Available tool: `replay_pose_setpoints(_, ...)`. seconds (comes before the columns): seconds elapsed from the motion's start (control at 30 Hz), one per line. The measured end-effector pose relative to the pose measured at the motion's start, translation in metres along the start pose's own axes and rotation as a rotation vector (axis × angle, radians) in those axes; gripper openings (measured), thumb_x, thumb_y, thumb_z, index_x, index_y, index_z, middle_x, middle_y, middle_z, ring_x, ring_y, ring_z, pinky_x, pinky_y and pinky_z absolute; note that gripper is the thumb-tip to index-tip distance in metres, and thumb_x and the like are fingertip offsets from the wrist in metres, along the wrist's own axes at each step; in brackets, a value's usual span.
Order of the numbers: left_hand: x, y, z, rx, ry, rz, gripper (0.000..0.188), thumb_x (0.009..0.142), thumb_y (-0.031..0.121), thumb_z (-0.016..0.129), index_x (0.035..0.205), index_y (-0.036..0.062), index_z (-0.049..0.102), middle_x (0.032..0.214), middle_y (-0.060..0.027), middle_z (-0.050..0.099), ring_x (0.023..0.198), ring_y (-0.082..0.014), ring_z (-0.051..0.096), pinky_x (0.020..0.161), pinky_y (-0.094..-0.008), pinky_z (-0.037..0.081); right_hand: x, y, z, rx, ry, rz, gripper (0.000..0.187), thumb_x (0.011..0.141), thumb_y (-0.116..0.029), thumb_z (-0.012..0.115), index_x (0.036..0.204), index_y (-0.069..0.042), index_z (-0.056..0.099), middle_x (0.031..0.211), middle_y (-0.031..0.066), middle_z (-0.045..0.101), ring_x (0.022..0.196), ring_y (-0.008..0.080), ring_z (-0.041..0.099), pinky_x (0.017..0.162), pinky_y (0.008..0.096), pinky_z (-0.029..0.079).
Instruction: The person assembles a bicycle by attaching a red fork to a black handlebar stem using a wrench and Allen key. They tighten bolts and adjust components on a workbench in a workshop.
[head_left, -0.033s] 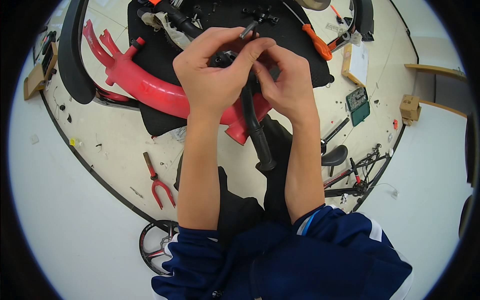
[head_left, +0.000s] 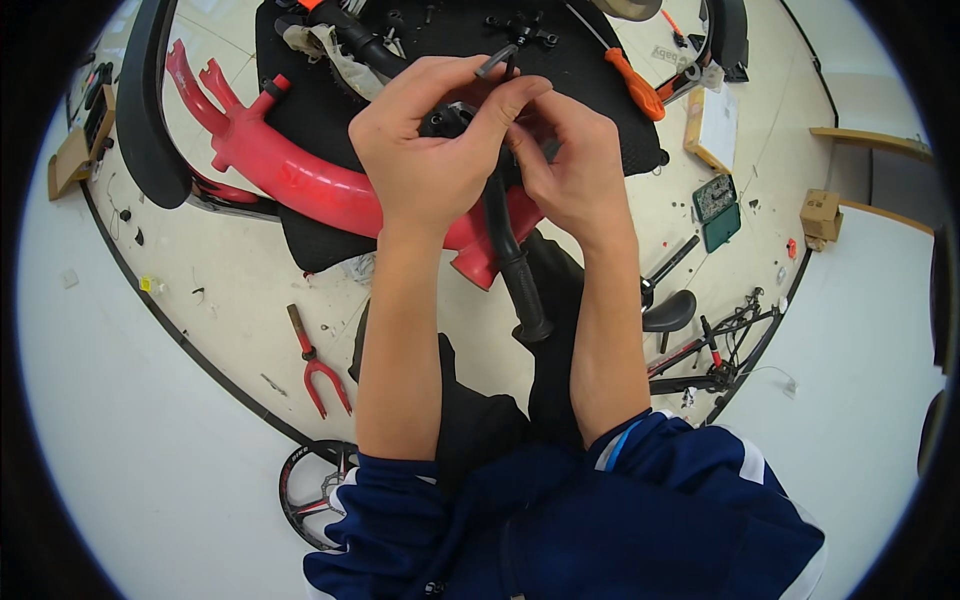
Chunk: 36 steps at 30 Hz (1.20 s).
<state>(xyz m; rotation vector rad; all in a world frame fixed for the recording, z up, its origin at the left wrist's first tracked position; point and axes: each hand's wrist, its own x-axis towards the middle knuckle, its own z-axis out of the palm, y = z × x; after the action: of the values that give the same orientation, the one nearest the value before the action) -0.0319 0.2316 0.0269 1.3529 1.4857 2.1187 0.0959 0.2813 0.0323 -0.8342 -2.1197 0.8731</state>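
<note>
My left hand point(head_left: 425, 155) and my right hand point(head_left: 582, 175) meet over a black handlebar point(head_left: 497, 205), fingertips pinched close together. From between the left fingers sticks a short silver metal rod point(head_left: 495, 62); its other end is hidden. What the right fingertips pinch is covered by the left thumb. A black clamp-like part point(head_left: 447, 120) shows inside the curl of my left hand. Below the hands the bar ends in a ribbed black grip point(head_left: 522, 295). Under it, a red bicycle frame point(head_left: 310, 185) lies across a black chair seat point(head_left: 325, 235).
An orange-handled screwdriver point(head_left: 635, 82) and a black part with several arms point(head_left: 525, 32) lie on the seat. Armrests flank it, the left one point(head_left: 155, 110) nearer. On the floor are a red fork point(head_left: 322, 375), a wheel point(head_left: 300, 500), a green case point(head_left: 718, 215) and a saddle point(head_left: 670, 312).
My left hand has shifted very slightly to the right. Nothing else has visibly moved.
</note>
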Motion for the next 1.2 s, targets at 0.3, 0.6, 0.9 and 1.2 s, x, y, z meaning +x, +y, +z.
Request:
replay_pose_setpoints(0.3,-0.005,-0.003,0.012,-0.046,0.003,-0.139,0.013,0.083,0.007,0.076,0.093,-0.0005,0.074,0.081,-0.0067,0.072,0.070,-0.0140,0.067,0.065,-0.0230,0.051,-0.001,-0.006,-0.001,0.074,-0.060,0.162,0.022,0.079,-0.001,0.071,0.101,0.001,0.067,0.085,0.0127,0.069,0.075,0.0266,0.069,0.067,0.0333,0.053)
replay_pose_setpoints(0.6,-0.005,-0.002,0.004,0.018,-0.096,-0.183,0.016,0.087,0.003,0.074,0.101,-0.0035,0.070,0.094,-0.0064,0.073,0.083,-0.0115,0.068,0.076,-0.0233,0.053,-0.001,0.003,0.001,0.218,0.036,0.033,0.016,0.085,0.000,0.066,0.100,0.003,0.067,0.086,0.0144,0.070,0.074,0.0229,0.069,0.068,0.0300,0.053)
replay_pose_setpoints(0.9,-0.006,-0.008,0.012,0.111,0.017,-0.132,0.012,0.089,0.006,0.067,0.098,-0.0003,0.069,0.089,-0.0092,0.070,0.080,-0.0216,0.066,0.073,-0.0297,0.051,0.006,-0.006,0.032,0.432,0.107,0.074,0.016,0.091,0.000,0.057,0.106,0.003,0.056,0.089,0.0120,0.063,0.074,0.0204,0.065,0.067,0.0303,0.051)
replay_pose_setpoints(1.2,-0.012,-0.011,-0.001,0.116,-0.063,-0.180,0.020,0.098,0.011,0.056,0.112,-0.0003,0.064,0.095,-0.0112,0.067,0.080,-0.0190,0.063,0.073,-0.0285,0.050,0.014,-0.009,0.019,1.174,0.092,0.547,0.009,0.096,-0.009,0.065,0.099,-0.001,0.061,0.086,0.0035,0.063,0.055,0.0063,0.055,0.048,0.0216,0.044)
